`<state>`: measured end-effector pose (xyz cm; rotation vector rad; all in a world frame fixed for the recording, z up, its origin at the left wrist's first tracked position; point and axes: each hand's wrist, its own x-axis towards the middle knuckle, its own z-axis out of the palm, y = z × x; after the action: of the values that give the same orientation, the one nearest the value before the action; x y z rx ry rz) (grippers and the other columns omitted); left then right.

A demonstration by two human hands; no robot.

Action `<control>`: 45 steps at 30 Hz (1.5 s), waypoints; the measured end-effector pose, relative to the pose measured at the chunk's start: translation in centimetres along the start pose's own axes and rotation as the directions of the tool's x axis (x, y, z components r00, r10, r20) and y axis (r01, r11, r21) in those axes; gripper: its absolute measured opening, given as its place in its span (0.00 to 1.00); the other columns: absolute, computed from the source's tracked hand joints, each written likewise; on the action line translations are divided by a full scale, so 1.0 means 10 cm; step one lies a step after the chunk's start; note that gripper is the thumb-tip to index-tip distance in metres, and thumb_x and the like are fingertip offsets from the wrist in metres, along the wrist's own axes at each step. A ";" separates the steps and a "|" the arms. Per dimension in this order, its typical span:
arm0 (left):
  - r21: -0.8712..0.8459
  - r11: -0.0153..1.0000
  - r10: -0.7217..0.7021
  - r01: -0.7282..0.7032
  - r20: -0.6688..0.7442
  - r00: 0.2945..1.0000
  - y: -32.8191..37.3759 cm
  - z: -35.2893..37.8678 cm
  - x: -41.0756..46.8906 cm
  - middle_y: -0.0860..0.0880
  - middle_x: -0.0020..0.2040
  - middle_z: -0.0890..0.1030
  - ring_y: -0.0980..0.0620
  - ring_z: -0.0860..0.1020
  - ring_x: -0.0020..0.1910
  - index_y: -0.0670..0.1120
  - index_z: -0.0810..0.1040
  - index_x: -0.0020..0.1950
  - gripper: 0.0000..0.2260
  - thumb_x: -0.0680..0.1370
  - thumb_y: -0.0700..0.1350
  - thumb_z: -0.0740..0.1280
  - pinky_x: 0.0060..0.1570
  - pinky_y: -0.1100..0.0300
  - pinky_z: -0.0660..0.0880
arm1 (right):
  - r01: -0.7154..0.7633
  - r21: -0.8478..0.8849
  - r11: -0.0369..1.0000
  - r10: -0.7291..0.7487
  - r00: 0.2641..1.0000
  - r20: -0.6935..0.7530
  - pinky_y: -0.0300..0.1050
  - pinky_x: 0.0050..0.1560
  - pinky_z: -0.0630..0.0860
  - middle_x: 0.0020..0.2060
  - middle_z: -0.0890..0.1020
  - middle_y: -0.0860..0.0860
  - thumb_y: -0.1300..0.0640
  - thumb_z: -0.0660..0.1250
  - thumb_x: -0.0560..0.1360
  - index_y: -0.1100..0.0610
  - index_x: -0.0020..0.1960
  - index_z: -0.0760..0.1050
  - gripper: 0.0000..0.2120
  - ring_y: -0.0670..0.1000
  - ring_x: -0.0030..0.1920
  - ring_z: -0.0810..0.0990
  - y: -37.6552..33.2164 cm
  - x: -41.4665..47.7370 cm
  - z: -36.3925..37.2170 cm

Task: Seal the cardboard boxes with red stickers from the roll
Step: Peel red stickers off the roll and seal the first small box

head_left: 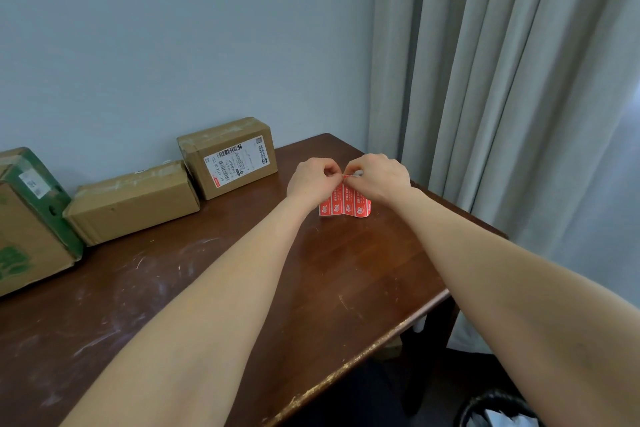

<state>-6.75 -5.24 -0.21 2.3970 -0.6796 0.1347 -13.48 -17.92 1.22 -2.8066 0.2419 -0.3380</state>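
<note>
Our left hand (313,180) and right hand (379,177) together at twelve o'clock, curled fingers of both pinching the top edge of the strip of red stickers (344,205), strip hanging over the desk (242,288), cardboard boxes (131,201) lined along the wall from nine to eleven o'clock

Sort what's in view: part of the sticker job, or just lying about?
Job: red sticker strip, pinched at its top edge by left hand and right hand; labelled box; plain box; green-printed box.
Lying about: curtain; black bin; table is only the support.
</note>
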 end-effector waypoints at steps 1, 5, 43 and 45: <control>-0.010 1.000 -0.007 0.007 -0.002 1.000 0.00 0.00 0.00 0.48 0.51 0.82 0.50 0.79 0.51 0.48 0.81 0.50 0.08 0.79 0.47 0.63 0.46 0.58 0.76 | 0.001 -0.001 1.000 -0.001 1.000 -0.003 0.48 0.48 0.78 0.54 0.81 0.50 0.44 0.59 0.79 0.45 0.58 0.79 0.14 0.52 0.53 0.81 0.00 0.00 0.00; -0.044 0.998 -0.037 0.037 -0.001 0.999 0.00 0.01 0.01 0.49 0.51 0.82 0.50 0.79 0.51 0.49 0.81 0.49 0.07 0.79 0.47 0.64 0.44 0.60 0.73 | 0.004 0.003 1.000 -0.004 1.000 -0.010 0.48 0.49 0.78 0.54 0.81 0.50 0.45 0.59 0.79 0.45 0.57 0.80 0.13 0.52 0.53 0.80 0.00 0.00 0.00; -0.202 0.957 -0.208 0.208 0.023 0.978 0.10 0.07 0.00 0.46 0.49 0.81 0.48 0.80 0.47 0.48 0.78 0.45 0.08 0.80 0.48 0.61 0.43 0.59 0.73 | 0.046 -0.053 0.998 -0.051 0.995 -0.083 0.44 0.44 0.76 0.52 0.82 0.49 0.48 0.57 0.80 0.45 0.57 0.81 0.15 0.52 0.50 0.81 0.01 -0.01 0.07; -0.207 0.955 -0.211 0.211 0.023 0.977 0.11 0.07 0.01 0.46 0.48 0.81 0.48 0.80 0.47 0.47 0.78 0.45 0.08 0.80 0.47 0.62 0.42 0.59 0.73 | 0.049 -0.053 0.997 -0.053 0.995 -0.086 0.44 0.43 0.76 0.52 0.82 0.49 0.48 0.57 0.80 0.45 0.57 0.80 0.15 0.52 0.50 0.81 0.01 -0.01 0.08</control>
<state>-7.27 -6.42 -0.20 2.2488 -0.4108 -0.0262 -13.38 -17.76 0.46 -2.8554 0.2015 -0.4741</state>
